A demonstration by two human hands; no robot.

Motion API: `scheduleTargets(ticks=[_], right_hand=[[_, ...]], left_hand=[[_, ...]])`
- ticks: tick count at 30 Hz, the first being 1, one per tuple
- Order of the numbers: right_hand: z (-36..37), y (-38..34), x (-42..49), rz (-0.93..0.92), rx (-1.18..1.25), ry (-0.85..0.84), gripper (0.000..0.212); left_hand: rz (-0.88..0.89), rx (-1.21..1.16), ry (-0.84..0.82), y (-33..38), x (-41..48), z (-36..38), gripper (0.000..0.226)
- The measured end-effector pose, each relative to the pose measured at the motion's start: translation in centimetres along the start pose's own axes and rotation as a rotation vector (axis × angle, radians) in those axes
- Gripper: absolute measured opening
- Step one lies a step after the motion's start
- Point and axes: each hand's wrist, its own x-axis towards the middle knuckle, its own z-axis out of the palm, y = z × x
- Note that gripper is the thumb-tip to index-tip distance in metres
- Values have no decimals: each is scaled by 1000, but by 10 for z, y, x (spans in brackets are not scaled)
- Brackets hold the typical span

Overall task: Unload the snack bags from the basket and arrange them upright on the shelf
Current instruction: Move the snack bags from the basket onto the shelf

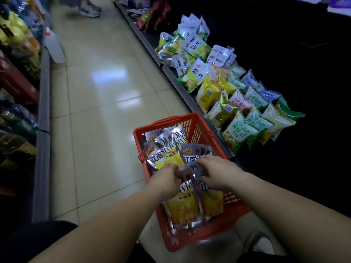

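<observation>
A red plastic basket stands on the floor by the low shelf on the right. Several silver-and-yellow snack bags lie in it. My left hand grips the top edge of one silver-and-yellow bag near the basket's front. My right hand pinches the top of a neighbouring bag of the same kind. Both hands are close together over the basket. The low shelf runs along the right, with green, white and yellow snack bags lying on it.
A tiled aisle floor stretches ahead. Shelves of dark and yellow packets line the left side. A person's shoes show at the far end of the aisle. More white-and-green bags sit farther along the right shelf.
</observation>
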Motion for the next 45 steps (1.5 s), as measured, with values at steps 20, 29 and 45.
scheduleTargets(ticks=[20,29,45], right_hand=[[16,5,47,-250,105,127,11],[14,1,55,-160,174,202,32],[26,21,106,-28,200,229,12]], left_hand=[[-11,-529,-17,-1,56,8,27],[-12,-772,-17,11,51,-25,15],[-103,106,12,-58,140,-49,56]])
